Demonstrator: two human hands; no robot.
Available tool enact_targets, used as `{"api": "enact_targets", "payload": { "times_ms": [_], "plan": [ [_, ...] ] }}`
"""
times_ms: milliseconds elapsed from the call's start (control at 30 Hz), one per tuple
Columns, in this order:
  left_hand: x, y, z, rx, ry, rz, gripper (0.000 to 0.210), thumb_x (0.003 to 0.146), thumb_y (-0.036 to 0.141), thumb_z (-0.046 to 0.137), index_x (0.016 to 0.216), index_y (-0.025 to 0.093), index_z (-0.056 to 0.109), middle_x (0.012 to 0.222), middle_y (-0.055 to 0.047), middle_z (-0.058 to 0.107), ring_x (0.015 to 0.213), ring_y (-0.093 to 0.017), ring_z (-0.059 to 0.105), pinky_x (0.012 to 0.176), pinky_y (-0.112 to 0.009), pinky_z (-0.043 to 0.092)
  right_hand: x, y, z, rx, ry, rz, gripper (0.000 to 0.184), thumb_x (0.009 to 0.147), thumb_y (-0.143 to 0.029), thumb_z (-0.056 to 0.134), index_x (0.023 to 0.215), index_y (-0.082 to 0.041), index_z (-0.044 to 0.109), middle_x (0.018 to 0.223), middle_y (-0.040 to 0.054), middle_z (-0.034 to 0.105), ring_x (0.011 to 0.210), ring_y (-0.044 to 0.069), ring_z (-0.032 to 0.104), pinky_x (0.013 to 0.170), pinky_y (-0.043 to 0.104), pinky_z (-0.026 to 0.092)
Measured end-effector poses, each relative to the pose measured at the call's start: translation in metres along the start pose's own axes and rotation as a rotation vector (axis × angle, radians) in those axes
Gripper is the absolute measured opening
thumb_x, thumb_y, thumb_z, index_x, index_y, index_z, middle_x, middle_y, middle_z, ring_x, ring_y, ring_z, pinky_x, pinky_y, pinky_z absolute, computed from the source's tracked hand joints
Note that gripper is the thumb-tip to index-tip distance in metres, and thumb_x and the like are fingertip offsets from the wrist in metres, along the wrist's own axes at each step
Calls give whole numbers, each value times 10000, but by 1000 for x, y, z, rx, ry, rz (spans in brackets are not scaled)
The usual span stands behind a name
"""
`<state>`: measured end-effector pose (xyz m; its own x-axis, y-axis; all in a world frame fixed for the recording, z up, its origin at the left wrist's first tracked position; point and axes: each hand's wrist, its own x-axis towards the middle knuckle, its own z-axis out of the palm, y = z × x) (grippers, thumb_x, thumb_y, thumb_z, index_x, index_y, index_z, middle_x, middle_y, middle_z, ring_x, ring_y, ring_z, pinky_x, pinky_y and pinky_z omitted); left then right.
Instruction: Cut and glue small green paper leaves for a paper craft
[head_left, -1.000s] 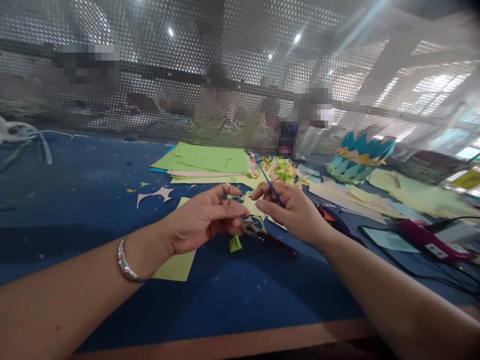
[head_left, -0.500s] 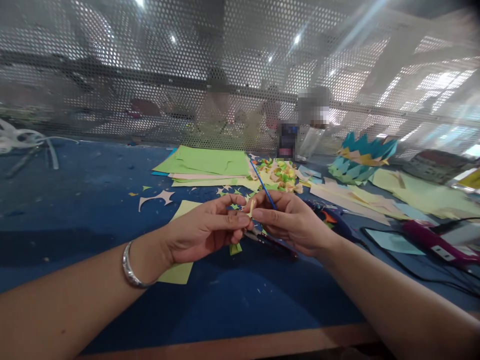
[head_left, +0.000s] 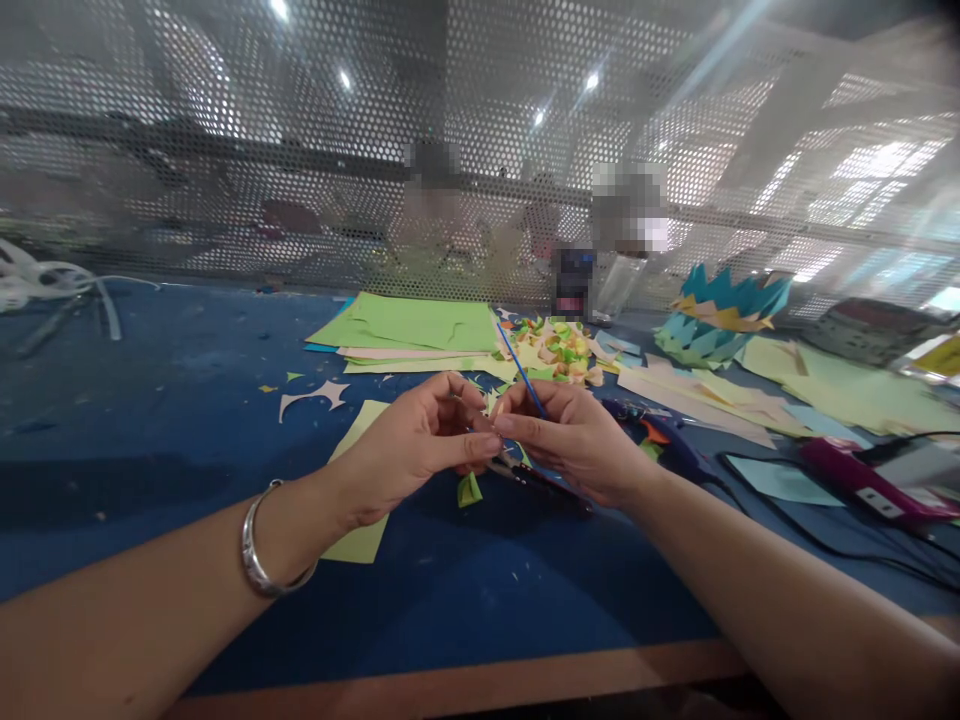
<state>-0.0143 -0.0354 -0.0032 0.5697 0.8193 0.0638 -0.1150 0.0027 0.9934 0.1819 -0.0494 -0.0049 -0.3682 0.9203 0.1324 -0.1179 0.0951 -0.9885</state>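
Note:
My right hand (head_left: 581,440) is closed, with a thin blue stick (head_left: 521,370) slanting up out of its fingers. Between its thumb and forefinger shows a small pale yellow paper strip (head_left: 501,408). From the other side my left hand (head_left: 424,430) meets it, thumb and fingertips curled at the same strip; its exact grip is partly hidden. A pair of scissors (head_left: 521,472) lies on the table just below the fingers, partly covered by my right hand. Beside it rests a folded green paper piece (head_left: 469,490). Under my left wrist lies a yellow paper sheet (head_left: 360,545).
Behind the hands are stacked green sheets (head_left: 427,322) and a heap of curled paper pieces (head_left: 562,345). To the right lie a dark blue glue gun (head_left: 679,448), a magenta power strip (head_left: 862,480) with cables, and a blue paper crown (head_left: 720,315). A perforated metal screen (head_left: 337,140) stands behind.
My left hand's fingers have lifted and arched, and its thumb has straightened. The paper strip now shows less between the fingertips. My right hand has shifted slightly left, still with the blue stick.

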Motion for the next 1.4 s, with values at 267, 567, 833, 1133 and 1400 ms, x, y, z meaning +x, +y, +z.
{"api": "enact_targets", "payload": {
  "times_ms": [267, 567, 833, 1133, 1400],
  "plan": [
    [1, 0, 0, 109, 34, -9, 383, 743, 208, 824, 983, 201, 525, 756, 21, 663, 680, -117, 634, 612, -225, 482, 2, 3, 0, -73, 25, -6, 257, 780, -368, 804, 810, -169, 645, 695, -38, 614, 513, 44, 446, 471, 211, 329],
    [1, -5, 0, 110, 44, -14, 392, 768, 253, 812, 1019, 209, 514, 776, 16, 667, 719, -131, 656, 616, -231, 471, 2, 6, 2, -133, 26, -14, 254, 811, -384, 781, 820, -169, 645, 715, -13, 643, 621, 91, 560, 593, 231, 438],
    [4, -3, -2, 56, 116, -123, 385, 723, 268, 839, 974, 183, 559, 705, 14, 649, 602, -109, 583, 546, -231, 362, 2, 6, -7, -541, 94, -129, 385, 978, -522, 516, 884, -177, 657, 604, -58, 451, 504, 81, 369, 494, 235, 299],
    [6, 2, -11, 152, 139, -191, 209, 744, 250, 807, 855, 138, 671, 720, 11, 620, 581, -73, 498, 531, -222, 341, -1, 5, -13, -1057, -136, -180, 415, 1041, -436, 396, 717, -194, 490, 646, -26, 477, 583, 104, 400, 565, 265, 279],
    [6, 4, -9, 179, 163, -240, 164, 711, 184, 812, 810, 145, 687, 634, 9, 612, 504, -69, 476, 441, -212, 267, 0, 6, -14, -1140, -187, -135, 392, 1039, -412, 389, 708, -207, 435, 625, -30, 451, 566, 107, 402, 561, 281, 240]
  ]
}}
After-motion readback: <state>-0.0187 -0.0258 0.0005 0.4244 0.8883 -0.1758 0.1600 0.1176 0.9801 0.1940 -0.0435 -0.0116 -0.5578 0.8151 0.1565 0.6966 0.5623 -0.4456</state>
